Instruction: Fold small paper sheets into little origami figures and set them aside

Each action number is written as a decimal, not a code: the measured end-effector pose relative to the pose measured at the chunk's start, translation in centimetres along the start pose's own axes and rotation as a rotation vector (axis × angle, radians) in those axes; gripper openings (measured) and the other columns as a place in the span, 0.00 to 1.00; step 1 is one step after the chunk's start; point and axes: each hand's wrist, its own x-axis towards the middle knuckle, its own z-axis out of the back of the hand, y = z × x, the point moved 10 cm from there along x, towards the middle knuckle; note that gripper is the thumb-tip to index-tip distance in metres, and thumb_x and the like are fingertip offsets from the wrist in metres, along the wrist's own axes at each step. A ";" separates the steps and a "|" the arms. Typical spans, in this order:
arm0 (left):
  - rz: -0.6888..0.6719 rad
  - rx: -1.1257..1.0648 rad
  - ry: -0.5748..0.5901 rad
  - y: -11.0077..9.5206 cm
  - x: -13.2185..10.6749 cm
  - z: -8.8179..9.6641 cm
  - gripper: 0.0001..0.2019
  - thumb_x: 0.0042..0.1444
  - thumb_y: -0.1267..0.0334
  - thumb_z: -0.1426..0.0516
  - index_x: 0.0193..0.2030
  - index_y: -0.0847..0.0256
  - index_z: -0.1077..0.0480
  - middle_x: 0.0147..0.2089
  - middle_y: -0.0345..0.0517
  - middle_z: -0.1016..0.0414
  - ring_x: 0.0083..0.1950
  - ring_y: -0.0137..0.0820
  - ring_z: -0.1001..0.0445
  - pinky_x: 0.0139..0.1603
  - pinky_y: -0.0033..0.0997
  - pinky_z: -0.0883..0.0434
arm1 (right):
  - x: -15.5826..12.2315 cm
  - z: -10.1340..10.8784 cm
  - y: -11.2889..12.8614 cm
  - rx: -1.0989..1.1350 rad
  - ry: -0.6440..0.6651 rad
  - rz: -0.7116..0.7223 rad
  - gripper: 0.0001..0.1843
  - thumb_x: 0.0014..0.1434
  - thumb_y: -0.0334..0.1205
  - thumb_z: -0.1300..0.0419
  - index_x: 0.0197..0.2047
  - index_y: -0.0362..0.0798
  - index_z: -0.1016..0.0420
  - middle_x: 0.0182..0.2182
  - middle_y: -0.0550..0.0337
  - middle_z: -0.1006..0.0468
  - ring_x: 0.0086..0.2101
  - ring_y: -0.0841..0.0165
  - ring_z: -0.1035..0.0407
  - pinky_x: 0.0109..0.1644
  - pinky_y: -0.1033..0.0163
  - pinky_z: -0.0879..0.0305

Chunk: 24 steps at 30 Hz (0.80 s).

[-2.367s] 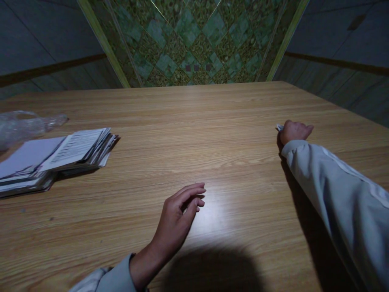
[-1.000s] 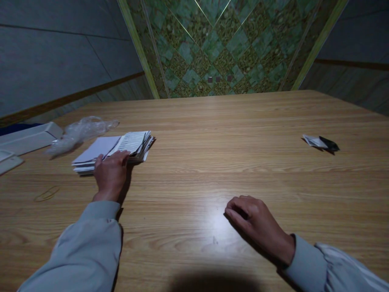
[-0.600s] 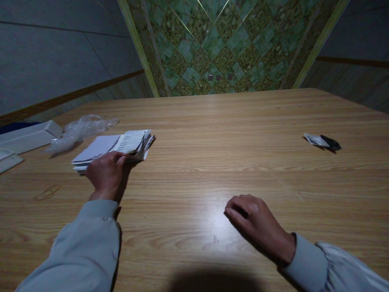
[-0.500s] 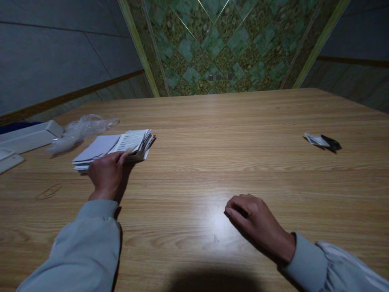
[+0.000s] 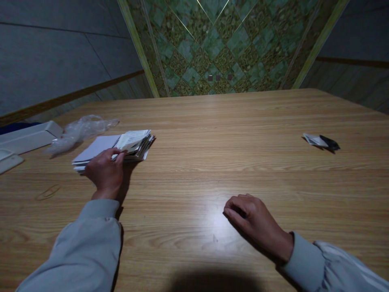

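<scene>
On the left of the table lies a stack of papers (image 5: 100, 147), with plain white sheets at its left and printed ones at its right. My left hand (image 5: 105, 172) is at the stack's near edge, thumb and forefinger pinching the corner of a printed paper slip (image 5: 133, 146) that is bent up a little from the pile. The other fingers of that hand are curled under and partly hidden. My right hand (image 5: 255, 223) rests on the tabletop in a loose curl, thumb against fingers, with nothing visible in it.
Behind the stack is a crumpled clear plastic bag (image 5: 83, 132). A long white box (image 5: 30, 136) and a flat white object (image 5: 9, 160) sit at the far left. A rubber band (image 5: 48, 192) lies nearer me. At the right is a small white-and-black packet (image 5: 321, 141) on the wooden table (image 5: 212, 121).
My left thumb and forefinger have pulled slightly back toward me, lifting the edge of the printed slip. My right hand has stayed practically where it was.
</scene>
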 end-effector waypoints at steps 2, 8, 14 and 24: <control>-0.050 -0.054 -0.035 -1.0 0.0 0.5 0.18 0.67 0.53 0.46 0.47 0.67 0.24 0.49 0.53 0.19 0.49 0.44 0.23 0.47 0.39 0.33 | 0.0 0.1 0.0 0.005 -0.012 0.004 0.11 0.66 0.37 0.45 0.32 0.49 0.25 0.29 0.60 0.20 0.31 0.66 0.27 0.38 0.61 0.37; -0.305 -0.229 -0.069 -7.9 -1.8 1.8 0.11 0.68 0.62 0.48 0.47 0.66 0.28 0.58 0.54 0.22 0.60 0.41 0.25 0.59 0.43 0.31 | -0.2 0.8 0.0 0.071 -0.082 0.021 0.09 0.66 0.35 0.45 0.40 0.50 0.23 0.34 0.59 0.18 0.35 0.65 0.24 0.40 0.60 0.32; -0.725 -0.355 0.091 -19.9 -10.8 1.9 0.10 0.66 0.64 0.47 0.46 0.61 0.25 0.48 0.50 0.17 0.48 0.38 0.19 0.49 0.36 0.24 | -0.7 3.2 0.8 0.060 -0.293 0.132 0.29 0.64 0.30 0.43 0.66 0.53 0.39 0.51 0.52 0.24 0.47 0.62 0.27 0.50 0.56 0.27; -1.017 -0.452 0.391 -28.5 -21.9 2.9 0.05 0.64 0.71 0.46 0.37 0.61 0.32 0.36 0.47 0.20 0.34 0.38 0.21 0.32 0.36 0.24 | -0.8 2.9 0.3 -0.176 -0.088 0.185 0.14 0.61 0.27 0.41 0.49 0.48 0.26 0.50 0.50 0.25 0.49 0.57 0.32 0.52 0.50 0.31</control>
